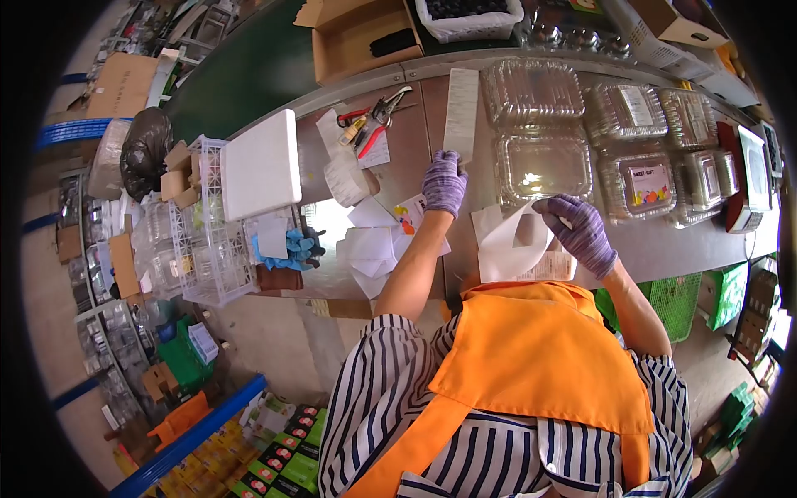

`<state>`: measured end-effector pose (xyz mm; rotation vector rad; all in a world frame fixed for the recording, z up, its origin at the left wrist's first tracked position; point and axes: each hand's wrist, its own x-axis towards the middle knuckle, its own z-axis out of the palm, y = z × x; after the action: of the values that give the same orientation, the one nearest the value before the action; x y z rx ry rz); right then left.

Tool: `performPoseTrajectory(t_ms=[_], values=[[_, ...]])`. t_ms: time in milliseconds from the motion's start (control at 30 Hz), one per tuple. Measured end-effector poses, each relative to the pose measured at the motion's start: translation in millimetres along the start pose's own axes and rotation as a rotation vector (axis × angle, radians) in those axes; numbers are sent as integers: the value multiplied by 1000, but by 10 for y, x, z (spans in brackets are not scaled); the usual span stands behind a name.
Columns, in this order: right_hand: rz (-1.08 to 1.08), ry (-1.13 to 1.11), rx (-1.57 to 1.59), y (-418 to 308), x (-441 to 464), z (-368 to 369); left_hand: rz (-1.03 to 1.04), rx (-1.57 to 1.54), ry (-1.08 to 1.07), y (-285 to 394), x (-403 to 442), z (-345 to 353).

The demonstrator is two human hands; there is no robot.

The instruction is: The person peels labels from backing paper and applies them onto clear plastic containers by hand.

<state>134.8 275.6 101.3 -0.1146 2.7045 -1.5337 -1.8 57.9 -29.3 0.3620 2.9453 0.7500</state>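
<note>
1. note metal worktable [652,247], bearing clear clamshells [544,170] beyond and to the right.
2. locate white paper strip [500,252] at the near edge, looped, pinched by right hand [579,234] fingertips.
3. observe left hand [447,184], fingers curled at the near end of printed strip [462,108]; cannot tell whether gripping.
4. beware tearing or creasing white paper strip through uneven tugging.
5. read "sweet" on one clamshell label [650,184]; treat printed strip as illegible.
</note>
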Motion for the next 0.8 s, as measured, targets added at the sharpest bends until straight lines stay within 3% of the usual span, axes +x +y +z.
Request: performPoseTrajectory(t_ms=[67,100,167,267,367,400,500,533,567,633,733,767,800], values=[[23,-18,49,91,21,75,-28,-154,34,-47,-42,-11],[70,5,119,109,39,139,53,-98,167,22,-113,-70],[210,-33,211,69,113,169,69,-168,122,299,-325,-310],[350,52,652,237,282,413,163,-191,25,666,-704,-479],[535,145,583,433,486,548,335,-116,8,862,-977,-504],[491,155,557,430,484,521,374,-132,-24,891,-1026,-500],[361,152,502,353,463,402,197,-499,-94,800,-1063,-422],[298,147,541,310,434,375,123,-613,-27,731,-1005,-347],[235,143,580,270,405,360,21,-715,-135,612,-934,-311],[178,65,541,140,358,255,-466,-1119,-387,645,-740,-562],[118,-60,399,5,345,201,-574,-970,-502,727,-537,-783],[164,-137,160,7,346,154,-473,-1023,-553,603,-429,-637],[138,-147,111,-16,348,139,-450,-1032,-513,568,-402,-590]])
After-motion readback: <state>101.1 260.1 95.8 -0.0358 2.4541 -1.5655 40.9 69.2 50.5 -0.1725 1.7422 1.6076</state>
